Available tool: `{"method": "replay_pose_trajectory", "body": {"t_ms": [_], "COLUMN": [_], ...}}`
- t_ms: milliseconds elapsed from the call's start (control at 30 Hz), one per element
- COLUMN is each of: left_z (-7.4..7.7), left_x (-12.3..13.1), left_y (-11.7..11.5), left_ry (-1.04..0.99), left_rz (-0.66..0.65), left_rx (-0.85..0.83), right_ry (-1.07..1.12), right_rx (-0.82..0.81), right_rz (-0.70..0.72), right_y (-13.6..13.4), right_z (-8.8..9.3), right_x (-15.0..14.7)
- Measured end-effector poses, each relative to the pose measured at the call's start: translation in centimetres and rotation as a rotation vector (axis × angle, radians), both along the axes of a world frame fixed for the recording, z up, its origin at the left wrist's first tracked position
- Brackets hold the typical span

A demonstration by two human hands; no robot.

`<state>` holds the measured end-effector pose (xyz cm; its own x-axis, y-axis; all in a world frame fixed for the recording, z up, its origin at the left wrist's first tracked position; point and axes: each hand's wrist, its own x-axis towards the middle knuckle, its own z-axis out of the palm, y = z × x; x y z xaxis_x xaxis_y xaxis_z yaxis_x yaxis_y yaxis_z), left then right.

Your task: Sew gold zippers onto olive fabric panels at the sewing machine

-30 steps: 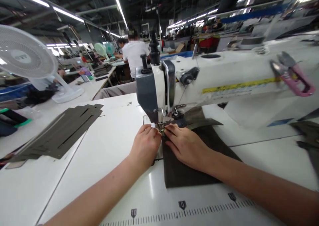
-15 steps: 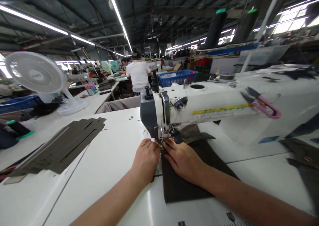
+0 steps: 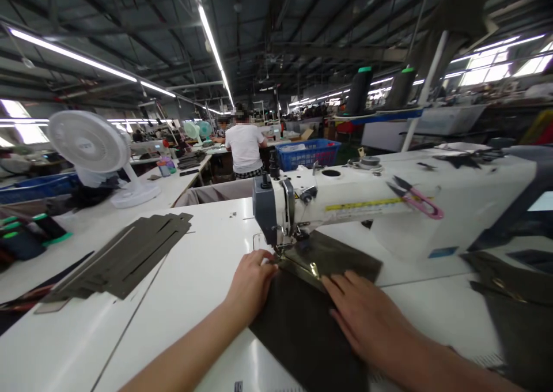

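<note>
A white industrial sewing machine [image 3: 345,204] stands on the white table, its presser foot [image 3: 283,248] resting at the near end of the head. My left hand [image 3: 250,282] lies just in front of the foot, with its fingertips at the edge of a dark olive fabric panel [image 3: 302,334]. My right hand [image 3: 367,317] is spread flat on that panel, well to the right of the foot. Beyond it, a lighter olive layer [image 3: 332,259] with a shiny metal-edged strip [image 3: 311,269] reaches under the foot. The needle is hidden by the machine's parts.
A stack of slotted olive fabric pieces [image 3: 129,256] lies left of the machine. Pink thread snips [image 3: 417,202] rest on the machine arm. More dark fabric [image 3: 514,305] lies at the right. A co-worker [image 3: 245,147] sits beyond, near a blue crate [image 3: 306,153] and a white fan [image 3: 88,144].
The fabric now lies further toward me, showing the metal-edged strip. My right hand has slid back and right, away from the foot. The view has tilted, lifting the machine lower in frame.
</note>
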<state>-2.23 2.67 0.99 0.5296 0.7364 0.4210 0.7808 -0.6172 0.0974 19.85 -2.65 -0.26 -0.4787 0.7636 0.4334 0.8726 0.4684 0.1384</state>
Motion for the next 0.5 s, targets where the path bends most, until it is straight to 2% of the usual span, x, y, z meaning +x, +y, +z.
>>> {"method": "replay_pose_trajectory", "body": {"t_ms": [133,200,233,300,367,433,500], "left_z": [0.5,0.6,0.7,1.1,1.7,2.4,2.9], "left_x": [-0.5,-0.5,-0.5,-0.1,0.4,1.0,1.5], "left_y": [-3.0,-4.1,-4.4,-4.6,-4.2,-3.6,-2.9], "left_ry": [-0.030,-0.045,-0.064,-0.123,-0.193,-0.255,-0.302], "left_rz": [-0.067,-0.086,-0.093,-0.120,-0.166,-0.204,-0.228], "left_rx": [-0.089,-0.103,-0.106,-0.109,-0.109,-0.104,-0.097], "right_ry": [0.072,0.129,0.183,0.336,0.473,0.522,0.496], "right_rx": [0.045,0.017,-0.050,-0.278,-0.535,-0.646,-0.654], "right_rz": [0.067,0.111,0.133,0.130,0.072,0.072,0.093], "right_y": [-4.0,-4.5,-4.4,-3.7,-2.5,-1.1,0.0], "right_z": [-0.9,-0.8,-0.3,1.6,4.4,7.1,9.2], "right_x": [-0.9,-0.8,-0.7,-0.5,-0.5,-0.5,-0.3]}}
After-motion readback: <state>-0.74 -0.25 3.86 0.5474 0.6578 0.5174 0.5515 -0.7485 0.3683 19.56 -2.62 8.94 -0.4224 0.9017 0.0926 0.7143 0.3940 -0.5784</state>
